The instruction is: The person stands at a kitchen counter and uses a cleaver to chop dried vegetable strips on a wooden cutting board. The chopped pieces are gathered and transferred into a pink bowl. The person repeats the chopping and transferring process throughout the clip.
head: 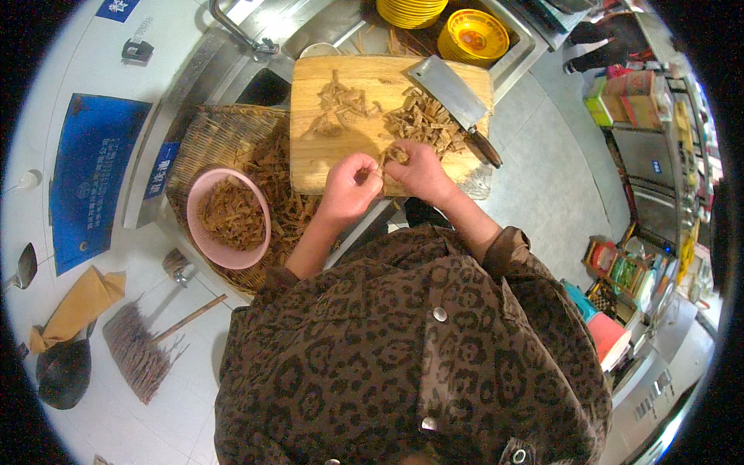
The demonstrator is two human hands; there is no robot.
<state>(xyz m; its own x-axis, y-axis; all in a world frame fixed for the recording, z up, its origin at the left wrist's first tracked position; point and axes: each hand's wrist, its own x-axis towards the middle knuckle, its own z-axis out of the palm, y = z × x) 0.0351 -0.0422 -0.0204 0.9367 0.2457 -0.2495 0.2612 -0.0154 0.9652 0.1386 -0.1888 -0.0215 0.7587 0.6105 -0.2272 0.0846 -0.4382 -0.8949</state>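
Over the front edge of a wooden cutting board point(354, 78), my right hand point(423, 174) grips a crumpled brown piece of dried food point(397, 154). My left hand point(351, 189) is beside it, its thumb and forefinger pinched at the piece's left edge. Behind my right hand lies a heap of chopped brown strips point(427, 122). A cleaver point(450, 93) rests on the board's right side, its blade partly over that heap and its wooden handle towards me. Thinner shreds point(343, 104) are scattered on the board's left half.
Left of the board, a woven bamboo tray point(218, 131) holds brown strips and a pink plastic basket point(269, 218) with more inside. Stacked yellow bowls point(474, 38) stand in the steel sink beyond. A faucet point(247, 38) is at back left. A mop head point(139, 349) hangs at left.
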